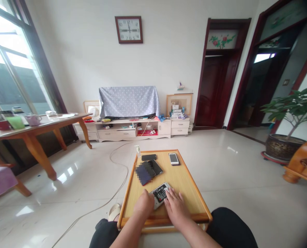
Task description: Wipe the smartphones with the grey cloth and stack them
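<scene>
Both hands, left hand (144, 204) and right hand (176, 206), clamped on opened phone (160, 195) at lower centre of worktop (184, 182), back off, other phones (153, 165) untouched.

Legible markings are confined to the wall clock (129, 29), mounted high on the far wall above the covered television: its white dial carries numerals around the rim, of which 12 at the top and 2 at the upper right can be made out; the rest are too small to confirm. The opened phone (160, 195), lying near the front edge of the bench (184, 186), shows white printing on a dark panel, unreadable. No other text can be read.
</scene>
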`<state>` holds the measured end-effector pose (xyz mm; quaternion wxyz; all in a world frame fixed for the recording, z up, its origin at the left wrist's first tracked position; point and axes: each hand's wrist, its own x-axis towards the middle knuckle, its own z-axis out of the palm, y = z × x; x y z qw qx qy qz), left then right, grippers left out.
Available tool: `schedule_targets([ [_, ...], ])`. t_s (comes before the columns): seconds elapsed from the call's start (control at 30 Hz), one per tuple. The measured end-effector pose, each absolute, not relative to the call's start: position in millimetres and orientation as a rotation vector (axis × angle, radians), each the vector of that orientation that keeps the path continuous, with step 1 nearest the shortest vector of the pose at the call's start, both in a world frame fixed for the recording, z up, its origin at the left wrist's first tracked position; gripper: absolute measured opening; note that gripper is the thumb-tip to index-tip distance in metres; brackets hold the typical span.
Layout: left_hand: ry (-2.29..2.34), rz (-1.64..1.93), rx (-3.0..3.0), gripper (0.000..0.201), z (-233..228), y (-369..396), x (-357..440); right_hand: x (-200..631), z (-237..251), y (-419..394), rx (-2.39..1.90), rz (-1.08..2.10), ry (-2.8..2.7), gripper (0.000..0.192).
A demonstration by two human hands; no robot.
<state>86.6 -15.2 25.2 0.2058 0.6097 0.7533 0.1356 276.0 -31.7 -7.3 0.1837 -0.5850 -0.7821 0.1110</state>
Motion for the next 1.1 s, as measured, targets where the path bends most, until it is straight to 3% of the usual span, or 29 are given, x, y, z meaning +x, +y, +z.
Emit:
schedule_targets([
  [0.4, 2.187, 0.360, 1.717, 0.043, 34.1, -35.4, 91.8, 272.9, -15.1, -37.7, -1.678, 0.255, -2.231, 0.058],
  [0.67, 2.074, 0.670, 2.098, 0.087, 10.4, -61.9, 74.0, 271.6, 1.5, -43.2, -1.744, 0.323, -2.257, 0.060],
  [0.87, 1.998, 0.758, 2.129, 0.084, -2.8, -59.1, 66.9, 257.0, 10.1, -49.1, -1.800, 0.350, -2.230, 0.061],
  [1.1, 1.948, 0.789, 2.144, 0.079, -6.2, -58.1, 61.5, 240.9, 18.9, -63.9, -1.420, 0.449, -2.440, 0.058],
])
